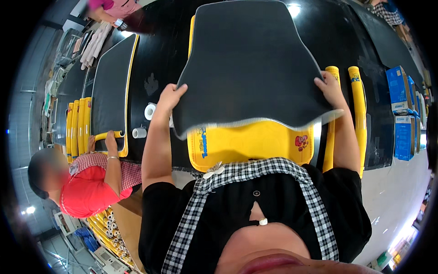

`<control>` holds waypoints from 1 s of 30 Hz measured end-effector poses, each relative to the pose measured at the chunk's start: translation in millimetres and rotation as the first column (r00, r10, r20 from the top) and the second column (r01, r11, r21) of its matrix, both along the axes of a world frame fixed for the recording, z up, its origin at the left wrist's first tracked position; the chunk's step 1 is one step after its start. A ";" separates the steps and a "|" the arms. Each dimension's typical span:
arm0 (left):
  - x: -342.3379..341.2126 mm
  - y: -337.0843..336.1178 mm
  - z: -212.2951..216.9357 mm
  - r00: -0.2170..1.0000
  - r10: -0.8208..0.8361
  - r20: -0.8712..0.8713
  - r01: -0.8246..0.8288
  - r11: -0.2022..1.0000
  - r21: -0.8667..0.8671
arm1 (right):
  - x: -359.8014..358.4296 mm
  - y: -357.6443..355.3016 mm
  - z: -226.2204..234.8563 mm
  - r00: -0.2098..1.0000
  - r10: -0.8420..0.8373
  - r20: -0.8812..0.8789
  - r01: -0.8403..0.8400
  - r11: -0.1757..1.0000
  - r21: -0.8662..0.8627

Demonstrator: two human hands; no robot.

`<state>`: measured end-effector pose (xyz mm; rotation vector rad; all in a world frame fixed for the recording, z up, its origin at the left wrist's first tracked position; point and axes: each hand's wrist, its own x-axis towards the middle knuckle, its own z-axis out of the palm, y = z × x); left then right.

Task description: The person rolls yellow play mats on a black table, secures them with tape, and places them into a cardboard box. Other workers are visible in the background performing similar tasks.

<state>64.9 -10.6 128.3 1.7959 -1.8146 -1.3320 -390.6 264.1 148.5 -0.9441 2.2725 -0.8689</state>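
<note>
A large mat [246,68] with its black side up and a pale edge spans the space in front of me. My left hand [171,97] is closed on its left edge, thumb on top. My right hand [329,86] pinches its right edge. The near edge of the mat is raised and wavy, with one corner curling by my right forearm. Beneath it lies a yellow mat [246,145] with printed figures, mostly hidden by the black one. Two rolled yellow mats, a nearer roll [331,141] and an outer roll [358,109], lie beside my right arm.
Two white rolls, one upper [149,111] and one lower [139,133], sit left of my forearm. A co-worker in red [91,187] rolls a yellow-edged mat [112,86] at the left. Blue boxes [404,137] stand right. Another person's arm [107,18] reaches in at far left.
</note>
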 end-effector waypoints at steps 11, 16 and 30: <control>47.3 150.7 -78.2 0.833 0.024 0.553 0.208 0.913 -0.352 | 79.8 99.2 -98.9 0.948 -0.072 -0.310 0.145 0.965 0.221; 39.8 193.3 -73.1 0.866 -0.308 0.395 0.500 0.518 -0.694 | 139.6 120.9 -88.4 0.761 0.215 -0.613 -0.291 0.956 -0.027; -37.9 205.6 -106.9 0.809 -0.376 0.451 0.544 0.193 -0.816 | 188.8 60.4 -109.6 0.521 0.319 -0.792 -0.545 0.838 -0.021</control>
